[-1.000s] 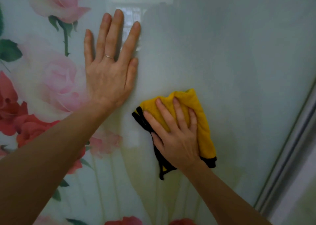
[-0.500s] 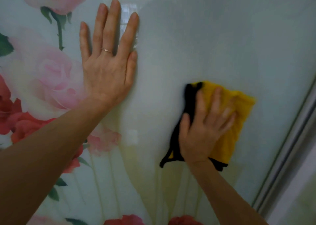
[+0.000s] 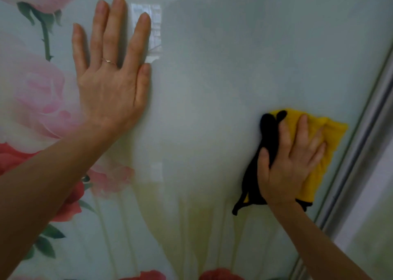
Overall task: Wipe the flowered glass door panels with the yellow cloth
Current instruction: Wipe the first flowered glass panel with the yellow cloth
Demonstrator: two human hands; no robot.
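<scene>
My right hand lies flat on the yellow cloth, fingers spread and nearly straight. It presses the cloth against the flowered glass panel, near the metal frame at the right. The cloth's black edging shows beside my thumb. My left hand, fingers straight, rests palm-down on the glass well apart, over a pink rose.

I get soft, even daylight. The glossy glass panel throws back a bright window glare beside the left hand. The right hand and yellow cloth smear slightly; the door frame looks soft.
</scene>
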